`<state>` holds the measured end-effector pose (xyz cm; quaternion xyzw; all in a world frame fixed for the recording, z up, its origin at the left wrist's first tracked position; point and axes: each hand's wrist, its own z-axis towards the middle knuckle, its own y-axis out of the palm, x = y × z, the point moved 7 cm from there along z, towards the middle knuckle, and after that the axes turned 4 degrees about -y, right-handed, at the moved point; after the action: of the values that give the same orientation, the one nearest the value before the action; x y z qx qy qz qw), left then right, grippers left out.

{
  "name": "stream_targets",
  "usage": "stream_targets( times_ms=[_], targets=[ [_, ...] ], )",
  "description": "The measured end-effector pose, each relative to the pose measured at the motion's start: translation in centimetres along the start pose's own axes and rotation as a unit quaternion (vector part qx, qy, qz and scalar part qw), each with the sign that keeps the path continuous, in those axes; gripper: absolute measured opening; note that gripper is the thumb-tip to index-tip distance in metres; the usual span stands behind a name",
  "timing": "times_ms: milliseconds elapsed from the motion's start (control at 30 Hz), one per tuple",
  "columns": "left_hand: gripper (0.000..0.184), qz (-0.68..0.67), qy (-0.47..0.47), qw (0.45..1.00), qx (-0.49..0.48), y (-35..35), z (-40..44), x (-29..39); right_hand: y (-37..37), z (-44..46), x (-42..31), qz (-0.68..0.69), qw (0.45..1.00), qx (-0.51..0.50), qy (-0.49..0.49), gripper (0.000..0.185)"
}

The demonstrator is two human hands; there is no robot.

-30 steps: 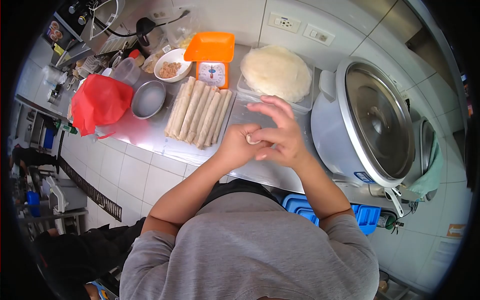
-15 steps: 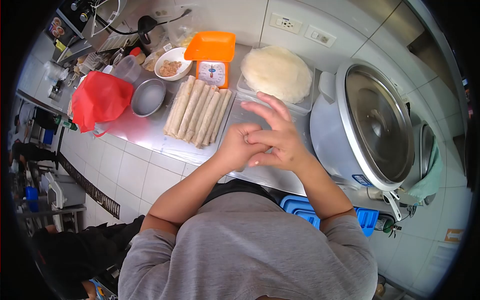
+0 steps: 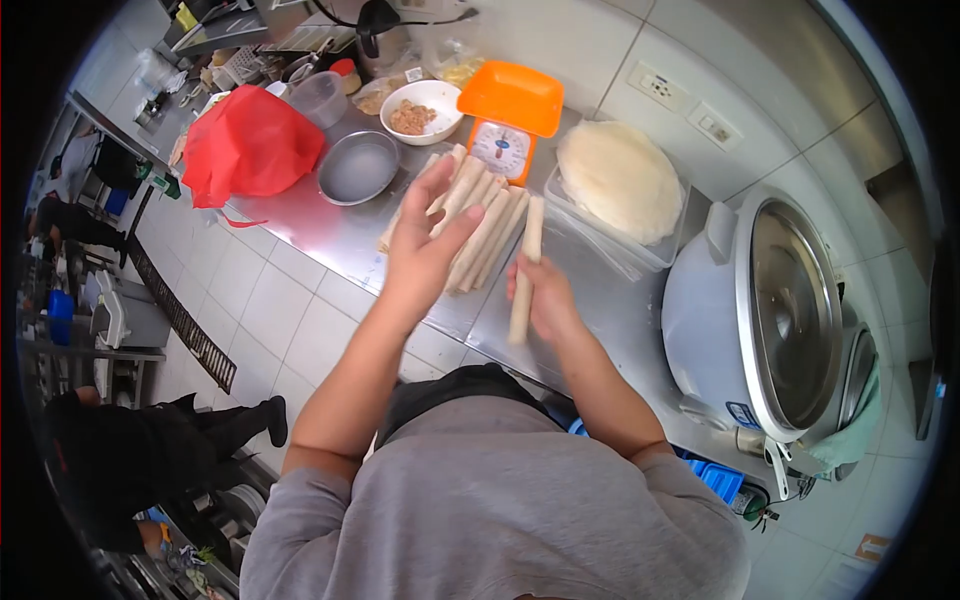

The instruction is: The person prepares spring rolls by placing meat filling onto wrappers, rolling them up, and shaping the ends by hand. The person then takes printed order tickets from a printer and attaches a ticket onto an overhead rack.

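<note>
My right hand [image 3: 548,298] is closed around one long, pale spring roll [image 3: 532,228], which stands out above and below my fingers over the steel table. My left hand [image 3: 420,245] is raised over the left part of a row of similar rolls [image 3: 492,240], its fingers apart and nothing in them. It hides some of the rolls; I cannot tell whether it touches them. Just behind the row is an orange kitchen scale [image 3: 500,150] with a tray on top. A stack of round, thin pale wrappers [image 3: 620,180] lies on a clear plastic container to the right.
A white bowl of minced filling [image 3: 447,97], a metal bowl [image 3: 385,172] and a red plastic bag [image 3: 250,140] stand at the back left. A large lidded pot [image 3: 705,310] takes up the right. A person in dark clothes [image 3: 130,465] is at the lower left.
My hands, together over the table before, have come apart. The right now grips a spring roll, and the left has moved over the row. The camera view has turned, shifting the table items rightward.
</note>
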<state>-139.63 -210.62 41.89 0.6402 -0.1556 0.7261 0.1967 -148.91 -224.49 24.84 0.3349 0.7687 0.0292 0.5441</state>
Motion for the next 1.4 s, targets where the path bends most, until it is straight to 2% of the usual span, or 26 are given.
stream_targets(
  times_ms=[100, 133, 200, 267, 300, 400, 500, 633, 733, 800, 833, 867, 900, 933, 1033, 1100, 1133, 1167, 1200, 1233, 1267, 1333, 1400],
  targets=[
    [0.041, 0.070, 0.036, 0.976, -0.204, -2.0, -2.3, 7.2, 3.2, 3.4, -0.1, -0.109, 0.994, -0.001, -0.022, 0.049],
    [0.039, -0.004, 0.043, 0.954, -0.298, -1.9, -3.8, 10.3, 3.2, 5.1, 0.4, -0.254, 0.964, -0.008, -0.081, 0.055],
    [0.036, -0.118, 0.043, 0.878, -0.462, -2.7, -6.9, 16.2, 3.3, 8.2, 1.4, -0.543, 0.818, 0.035, -0.187, 0.066],
    [0.034, -0.093, 0.092, 0.842, -0.523, -6.0, -8.9, 20.4, 7.6, 5.8, -1.3, -0.484, 0.843, 0.191, -0.135, 0.071],
    [0.034, -0.048, 0.126, 0.840, -0.526, -8.3, -9.3, 21.9, 7.6, 6.0, -1.3, -0.454, 0.833, 0.215, -0.234, 0.072],
    [0.031, 0.138, 0.227, 0.856, -0.443, -14.5, -10.0, 25.5, 13.5, 5.3, -1.6, -0.439, 0.777, 0.211, -0.399, 0.069],
    [0.029, 0.289, 0.264, 0.862, -0.321, -20.9, -10.4, 27.8, 24.4, 5.6, 0.5, -0.394, 0.835, 0.139, -0.359, 0.063],
    [0.026, 0.418, 0.263, 0.846, -0.203, -28.9, -9.8, 29.1, 37.9, 7.7, 7.6, -0.384, 0.839, -0.027, -0.384, 0.060],
    [0.025, 0.485, 0.224, 0.831, -0.156, -34.6, -7.1, 27.9, 44.7, 8.2, 11.4, -0.410, 0.845, -0.085, -0.331, 0.059],
    [0.024, 0.530, 0.167, 0.818, -0.150, -39.2, -4.7, 24.3, 49.2, 9.0, 12.6, -0.446, 0.838, -0.141, -0.281, 0.059],
    [0.024, 0.550, 0.126, 0.809, -0.166, -41.6, -3.1, 21.2, 48.9, 14.6, 17.7, -0.336, 0.905, -0.190, -0.177, 0.058],
    [0.030, 0.560, 0.132, 0.794, -0.198, -44.5, -1.8, 17.1, 48.5, 20.0, 22.7, -0.223, 0.950, -0.209, -0.065, 0.058],
    [0.016, 0.583, 0.026, 0.777, -0.235, -47.7, 0.4, 13.3, 53.0, 18.0, 19.4, -0.229, 0.925, -0.182, -0.242, 0.055],
    [0.038, 0.570, -0.035, 0.795, -0.206, -51.7, 2.5, 8.8, 56.5, 18.1, 18.6, -0.236, 0.919, -0.202, -0.243, 0.054],
    [0.041, 0.513, -0.187, 0.838, -0.002, -67.4, 6.8, -2.7, 65.5, 22.2, 17.0, -0.263, 0.898, -0.252, -0.246, 0.051],
    [0.046, 0.478, -0.240, 0.824, 0.185, -79.1, 4.3, -12.4, 71.5, 25.3, 17.8, -0.272, 0.889, -0.274, -0.244, 0.051],
    [0.050, 0.509, -0.248, 0.788, 0.242, -84.4, 0.2, -19.2, 75.1, 27.3, 18.7, -0.270, 0.888, -0.288, -0.234, 0.051],
    [0.052, 0.570, -0.381, 0.697, 0.208, -88.4, -5.3, -27.2, 78.6, 29.5, 19.8, -0.271, 0.887, -0.298, -0.223, 0.051],
    [0.055, 0.541, -0.501, 0.662, 0.132, -90.4, -10.9, -33.3, 81.9, 31.4, 20.8, -0.274, 0.887, -0.306, -0.210, 0.051],
    [0.049, 0.452, -0.620, 0.635, 0.089, -91.3, -17.6, -39.4, 85.3, 32.7, 21.5, -0.284, 0.878, -0.315, -0.223, 0.050],
    [0.049, 0.382, -0.693, 0.609, 0.050, -91.4, -22.0, -42.1, 89.0, 34.1, 21.8, -0.292, 0.868, -0.323, -0.239, 0.050],
    [0.047, 0.316, -0.728, 0.607, 0.035, -91.7, -25.6, -43.1, 94.9, 36.9, 21.2, -0.337, 0.831, -0.330, -0.294, 0.050],
    [0.046, 0.301, -0.708, 0.638, 0.035, -93.7, -25.1, -43.5, 100.6, 39.5, 20.2, -0.404, 0.772, -0.320, -0.371, 0.051]
  ],
)
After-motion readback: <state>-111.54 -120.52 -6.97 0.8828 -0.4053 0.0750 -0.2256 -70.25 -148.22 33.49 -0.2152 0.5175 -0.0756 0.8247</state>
